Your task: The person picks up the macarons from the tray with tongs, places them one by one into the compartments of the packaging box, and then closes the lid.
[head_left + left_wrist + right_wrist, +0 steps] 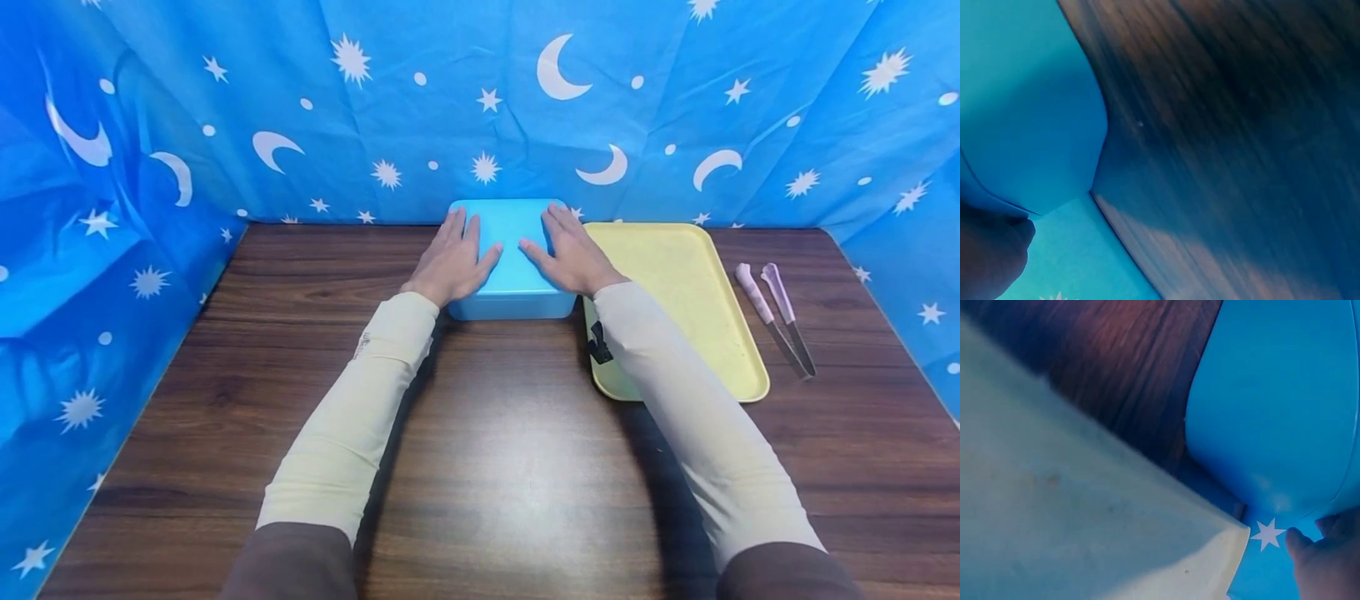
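Note:
A light-blue box [513, 307] with a flat lid [513, 250] stands at the back of the table, against the curtain. On its left edge lies my left hand [453, 260], fingers extended forward and thumb on the lid. My right hand [574, 252] rests the same way along the right edge, its thumb pointing inward. In the left wrist view the box wall [1041, 137] fills the left side, with fingertips [991, 256] at the lid's rim. The right wrist view has fingertips [1300, 544] near the box's far corner. What the box holds is hidden.
A yellow tray [678, 308] lies right of the box, partly under my right forearm. Metal tongs [787, 329] with pinkish wrapped ends lie farther right. A blue curtain [465, 108] with white moons and stars borders the dark wooden table [495, 467].

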### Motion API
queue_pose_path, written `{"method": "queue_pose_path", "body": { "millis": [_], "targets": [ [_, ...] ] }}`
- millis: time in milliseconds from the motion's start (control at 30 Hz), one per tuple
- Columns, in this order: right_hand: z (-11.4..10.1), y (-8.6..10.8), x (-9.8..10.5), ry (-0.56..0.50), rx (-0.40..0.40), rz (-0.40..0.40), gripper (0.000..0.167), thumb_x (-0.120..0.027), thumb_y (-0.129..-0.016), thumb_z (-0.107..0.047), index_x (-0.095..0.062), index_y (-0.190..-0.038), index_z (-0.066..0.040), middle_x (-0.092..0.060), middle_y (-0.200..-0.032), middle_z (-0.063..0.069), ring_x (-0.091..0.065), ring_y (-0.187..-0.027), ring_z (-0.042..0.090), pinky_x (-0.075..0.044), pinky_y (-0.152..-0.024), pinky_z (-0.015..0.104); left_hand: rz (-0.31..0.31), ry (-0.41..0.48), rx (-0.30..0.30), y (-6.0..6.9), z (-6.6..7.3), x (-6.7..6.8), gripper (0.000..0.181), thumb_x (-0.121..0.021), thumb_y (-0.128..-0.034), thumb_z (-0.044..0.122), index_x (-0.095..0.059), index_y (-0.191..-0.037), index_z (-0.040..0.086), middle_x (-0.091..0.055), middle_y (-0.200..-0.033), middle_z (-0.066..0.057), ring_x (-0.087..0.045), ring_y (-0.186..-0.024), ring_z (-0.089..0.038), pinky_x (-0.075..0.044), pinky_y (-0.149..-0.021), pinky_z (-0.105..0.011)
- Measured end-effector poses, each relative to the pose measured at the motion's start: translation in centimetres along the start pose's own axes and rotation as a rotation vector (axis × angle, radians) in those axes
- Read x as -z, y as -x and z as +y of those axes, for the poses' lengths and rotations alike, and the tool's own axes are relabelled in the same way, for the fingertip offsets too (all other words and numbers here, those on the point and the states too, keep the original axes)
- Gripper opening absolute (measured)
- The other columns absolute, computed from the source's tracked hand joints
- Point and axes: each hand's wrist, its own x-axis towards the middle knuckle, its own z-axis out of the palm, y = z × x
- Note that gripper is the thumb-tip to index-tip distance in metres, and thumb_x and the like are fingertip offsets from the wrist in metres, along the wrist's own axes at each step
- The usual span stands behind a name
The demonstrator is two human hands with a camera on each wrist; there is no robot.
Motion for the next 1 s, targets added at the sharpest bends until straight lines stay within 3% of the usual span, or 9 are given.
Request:
{"method": "queue_pose_path", "body": {
  "millis": [467,700,867,1000],
  "targets": [
    [-0.3,0.2,0.2,0.118,-0.018,-0.005,0.084,-0.037,-0.104,-0.057,-0.02,-0.16,0.003,-0.014,-0.167,0.02,-0.009,-0.155,0.034,-0.012,-0.124,0.046,0.049,0.03,-0.001,-0.3,0.0,-0.2,0.075,-0.028,-0.1072,0.051,-0.017,-0.161,0.0,-0.007,-0.168,-0.019,0.0,-0.156,-0.03,-0.001,-0.124,-0.037],
    [-0.1,0.5,0.6,0.112,-0.012,-0.016,0.086,-0.037,-0.103,-0.06,-0.019,-0.16,0.003,-0.014,-0.167,0.021,-0.007,-0.155,0.035,-0.009,-0.124,0.047,0.051,0.0,-0.005,-0.3,0.2,-0.2,0.076,-0.027,-0.1071,0.054,-0.016,-0.161,0.002,-0.008,-0.168,-0.019,-0.001,-0.156,-0.031,-0.001,-0.124,-0.039],
    [-0.1,1.6,1.6,0.066,0.017,0.007,0.085,-0.04,-0.104,-0.058,-0.02,-0.159,0.004,-0.012,-0.167,0.021,-0.003,-0.155,0.035,-0.006,-0.124,0.047,0.129,0.013,-0.049,0.9,0.6,0.9,0.072,-0.036,-0.107,0.052,-0.029,-0.159,0.002,-0.024,-0.164,-0.021,-0.017,-0.153,-0.035,-0.014,-0.124,-0.045],
    [-0.4,3.6,2.6,0.04,0.074,0.03,0.08,-0.044,-0.106,-0.051,-0.021,-0.159,0.004,-0.012,-0.167,0.02,-0.004,-0.155,0.034,-0.007,-0.124,0.046,0.219,0.088,-0.065,3.2,0.8,1.9,0.063,-0.046,-0.1064,0.045,-0.04,-0.154,0.004,-0.038,-0.158,-0.019,-0.033,-0.147,-0.035,-0.027,-0.119,-0.049]
  ]
}}
